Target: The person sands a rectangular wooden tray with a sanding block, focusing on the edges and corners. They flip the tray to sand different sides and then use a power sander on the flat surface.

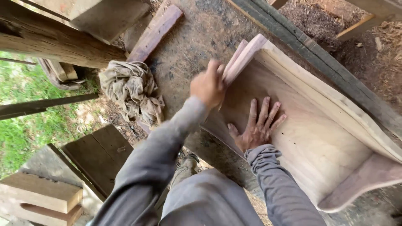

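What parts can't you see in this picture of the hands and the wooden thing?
- Head view: the left hand is blurred, so whether it holds anything against the end board cannot be told.
- The wooden piece runs off the right edge.
- The right hand lies flat and hides the wood beneath.
- The sleeves and legs hide the ground below.

No packages, labels, signs or screens show anywhere here. From where I stand it is all bare timber, a crumpled cloth and sawdust-strewn ground, none of it bearing a sticker or print.
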